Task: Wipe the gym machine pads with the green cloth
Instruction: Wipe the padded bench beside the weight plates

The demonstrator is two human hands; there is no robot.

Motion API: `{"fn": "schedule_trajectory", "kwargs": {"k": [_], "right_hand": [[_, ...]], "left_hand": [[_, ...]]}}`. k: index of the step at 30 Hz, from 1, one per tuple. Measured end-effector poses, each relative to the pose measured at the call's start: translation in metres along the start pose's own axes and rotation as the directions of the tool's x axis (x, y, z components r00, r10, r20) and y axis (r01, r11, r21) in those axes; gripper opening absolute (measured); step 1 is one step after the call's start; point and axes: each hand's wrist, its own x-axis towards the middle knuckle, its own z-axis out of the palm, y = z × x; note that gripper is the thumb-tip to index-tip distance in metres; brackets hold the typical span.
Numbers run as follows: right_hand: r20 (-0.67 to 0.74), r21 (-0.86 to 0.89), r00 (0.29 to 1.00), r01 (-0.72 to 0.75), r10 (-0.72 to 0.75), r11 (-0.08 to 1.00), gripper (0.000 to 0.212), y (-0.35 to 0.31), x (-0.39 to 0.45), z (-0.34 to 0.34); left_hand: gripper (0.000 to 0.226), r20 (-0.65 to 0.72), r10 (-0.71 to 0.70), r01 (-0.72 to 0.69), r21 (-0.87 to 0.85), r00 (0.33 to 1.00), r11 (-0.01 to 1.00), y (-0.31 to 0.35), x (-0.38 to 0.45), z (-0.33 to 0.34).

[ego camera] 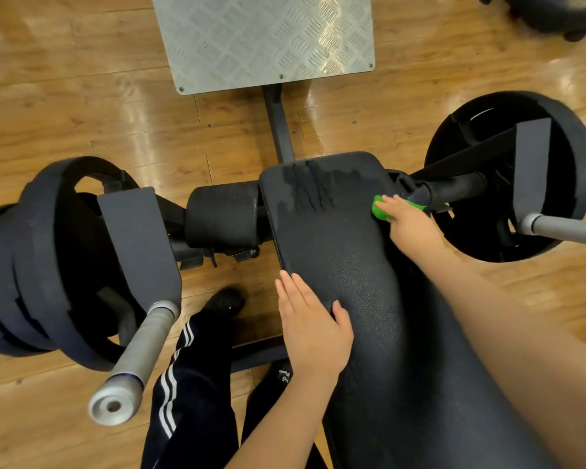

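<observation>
Green cloth (383, 211) is held bunched under the right hand (408, 220) at the right edge of the long pad (339, 238), beside the handle bar (454, 187). Left hand (313, 328) is laid flat, fingers straight, on the pad's left edge. Risk judged: cloth snagged on the bar. Roller pad (222, 214) lies left of the pad, unwiped streaks noted at its far end.

Green cloth (383, 209) mostly hidden under right hand (411, 225); long pad (335, 238) runs off bottom edge; far-right dark equipment (555, 11) cut by frame.
</observation>
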Motion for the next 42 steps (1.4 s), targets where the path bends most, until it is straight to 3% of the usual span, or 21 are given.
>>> {"fn": "schedule_trajectory", "kwargs": {"k": [4, 9, 11, 15, 19, 30, 32, 35, 39, 42], "right_hand": [[0.003, 0.007, 0.987, -0.163, 0.163, 0.987, 0.063, 0.000, 0.000, -0.001], [-0.152, -0.062, 0.934, -0.336, 0.324, 0.940, 0.050, -0.023, 0.008, 0.015], [-0.169, -0.053, 0.937, -0.320, 0.307, 0.946, 0.049, -0.026, 0.000, 0.019], [-0.183, -0.074, 0.970, -0.174, 0.158, 0.982, 0.055, -0.015, -0.029, 0.028], [-0.154, -0.052, 0.981, -0.124, 0.114, 0.991, 0.052, -0.006, -0.041, 0.031], [-0.014, -0.085, 0.988, -0.154, 0.153, 0.984, 0.053, -0.012, 0.010, 0.008], [-0.040, -0.088, 0.982, -0.186, 0.183, 0.979, 0.048, -0.021, 0.015, 0.007], [-0.103, -0.095, 0.975, -0.204, 0.195, 0.974, 0.050, -0.030, 0.008, 0.014], [-0.066, -0.054, 0.990, -0.130, 0.126, 0.990, 0.056, -0.019, -0.003, 0.018], [-0.075, 0.019, 0.989, -0.125, 0.126, 0.992, 0.049, -0.014, -0.001, 0.014]], "left_hand": [[0.081, -0.004, -0.014, 0.014, -0.007, 1.000, 1.000, 0.001, -0.003, -0.003], [0.080, -0.032, -0.009, 0.009, -0.010, 0.999, 1.000, 0.002, 0.001, -0.002], [0.080, 0.015, -0.002, 0.002, -0.046, 1.000, 0.999, 0.000, 0.000, -0.001], [0.084, -0.008, -0.005, 0.005, -0.071, 1.000, 0.997, 0.000, -0.002, -0.002], [0.083, -0.010, -0.012, 0.011, -0.047, 1.000, 0.999, 0.000, -0.001, 0.002], [0.085, 0.008, -0.012, 0.012, -0.032, 1.000, 0.999, 0.002, -0.002, -0.002], [0.085, -0.018, -0.014, 0.013, -0.029, 1.000, 0.999, 0.002, 0.000, -0.003], [0.086, 0.074, -0.018, 0.020, -0.028, 0.997, 0.999, 0.003, 0.001, -0.006], [0.078, 0.050, 0.153, -0.159, 0.156, 0.987, 0.975, 0.002, 0.012, -0.018], [0.077, 0.163, 0.222, -0.247, 0.152, 0.961, 0.957, -0.003, 0.036, -0.023]]}}
